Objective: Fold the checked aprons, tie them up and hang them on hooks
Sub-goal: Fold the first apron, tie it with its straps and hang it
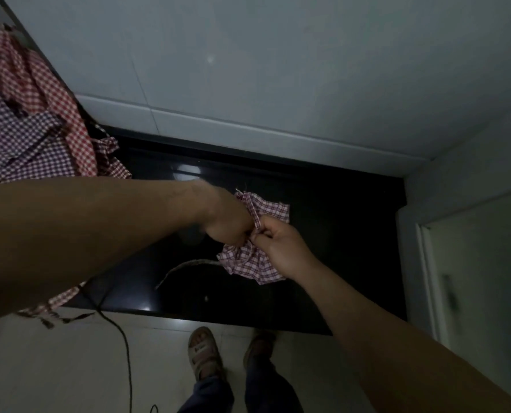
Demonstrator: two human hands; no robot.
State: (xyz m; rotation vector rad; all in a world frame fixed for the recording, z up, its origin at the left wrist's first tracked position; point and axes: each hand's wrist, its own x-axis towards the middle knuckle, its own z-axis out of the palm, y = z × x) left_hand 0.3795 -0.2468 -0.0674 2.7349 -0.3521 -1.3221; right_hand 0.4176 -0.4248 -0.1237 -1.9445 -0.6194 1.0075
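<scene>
A small bundled pink checked apron (255,259) is held above the black counter (322,248), near its middle. My left hand (225,217) grips the bundle from the left. My right hand (281,245) pinches a fold or strap of it where the two hands meet. One apron strap (185,268) trails down to the left onto the counter. A heap of red and purple checked aprons (30,126) lies at the counter's left end, partly hidden behind my left forearm.
Grey tiled wall (278,70) stands behind the counter. A white door or cabinet (471,278) is at the right. A dark cord (123,338) hangs off the counter's front edge onto the pale floor. My sandalled feet (203,353) stand close to the counter.
</scene>
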